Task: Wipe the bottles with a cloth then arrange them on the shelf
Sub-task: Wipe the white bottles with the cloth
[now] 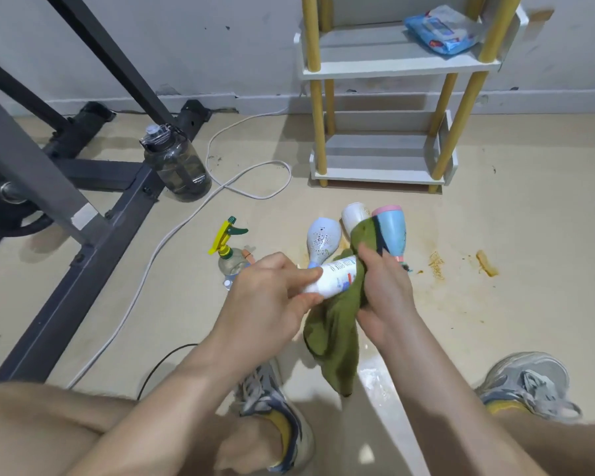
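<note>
The left grip (275, 297) holds the white bottle (337, 278) by one end, fingers and thumb curled round it. The bottle lies nearly level. The right grip (385, 297) clasps the green cloth (334, 338) round the bottle's other end, and the cloth's loose part hangs below. Just beyond, on the floor (495, 218), a speckled bottle (323, 240), a pale bottle (354, 214) and a blue bottle (392, 228) are grouped close together. A spray bottle (229, 249) sits to their left. The shelf (385, 68) at the wall carries a blue packet (440, 29).

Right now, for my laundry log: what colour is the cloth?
The cloth is olive green; head view.
</note>
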The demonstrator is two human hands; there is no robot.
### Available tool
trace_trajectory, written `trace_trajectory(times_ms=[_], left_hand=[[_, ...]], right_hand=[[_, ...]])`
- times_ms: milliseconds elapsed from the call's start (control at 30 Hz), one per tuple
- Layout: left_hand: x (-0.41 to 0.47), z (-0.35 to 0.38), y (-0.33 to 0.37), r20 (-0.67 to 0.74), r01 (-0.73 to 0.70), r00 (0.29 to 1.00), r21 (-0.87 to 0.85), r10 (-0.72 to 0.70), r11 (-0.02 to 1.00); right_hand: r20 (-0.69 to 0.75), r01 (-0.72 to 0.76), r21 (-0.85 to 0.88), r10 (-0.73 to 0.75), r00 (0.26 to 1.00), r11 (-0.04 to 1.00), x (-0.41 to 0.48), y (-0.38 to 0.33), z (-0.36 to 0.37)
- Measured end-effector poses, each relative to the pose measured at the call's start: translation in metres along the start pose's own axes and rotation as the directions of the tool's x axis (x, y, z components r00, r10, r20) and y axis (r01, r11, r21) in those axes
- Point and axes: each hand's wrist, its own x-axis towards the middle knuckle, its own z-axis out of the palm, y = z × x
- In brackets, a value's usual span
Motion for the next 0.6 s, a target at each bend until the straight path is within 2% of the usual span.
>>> trace_trajectory(times_ms=[67,133,233,300,367,433,500,533,600], left_hand=[[0.006,-0.009,-0.006,0.068,0.192,0.98,-0.099,-0.186,0.976],[0.012,-0.017,-0.014,0.119,0.323,0.945,-0.214,-0.304,0.922],[0.014,-0.027,-0.035,0.173,0.461,0.887,-0.274,-0.428,0.844],[0.01,-0.029,-0.048,0.255,0.567,0.824,-0.358,-0.506,0.742],[0.006,-0.028,-0.061,0.312,0.671,0.736,-0.452,-0.601,0.588],[0.002,-0.029,-0.075,0.308,0.715,0.68,-0.477,-0.665,0.511],[0.0,-0.033,-0.095,0.24,0.711,0.689,-0.406,-0.684,0.574],[0.001,-0.037,-0.106,0.181,0.698,0.709,-0.318,-0.682,0.641],[0.006,-0.046,-0.128,0.057,0.68,0.733,-0.091,-0.678,0.728]], right_hand=[[0.098,0.139,-0.322,-0.113,0.989,0.937,-0.001,0.015,0.007],[0.168,0.23,-0.509,-0.167,0.972,0.83,-0.004,0.027,0.013],[0.225,0.336,-0.629,-0.249,0.942,0.702,-0.003,0.038,0.016],[0.279,0.374,-0.696,-0.25,0.927,0.612,-0.001,0.043,0.017],[0.334,0.42,-0.794,-0.261,0.906,0.44,0.002,0.051,0.018],[0.361,0.436,-0.853,-0.281,0.889,0.286,0.006,0.059,0.021],[0.325,0.4,-0.86,-0.263,0.908,0.317,0.014,0.063,0.025],[0.3,0.368,-0.867,-0.236,0.924,0.337,0.019,0.064,0.027],[0.302,0.339,-0.894,-0.165,0.939,0.294,0.03,0.063,0.025]])
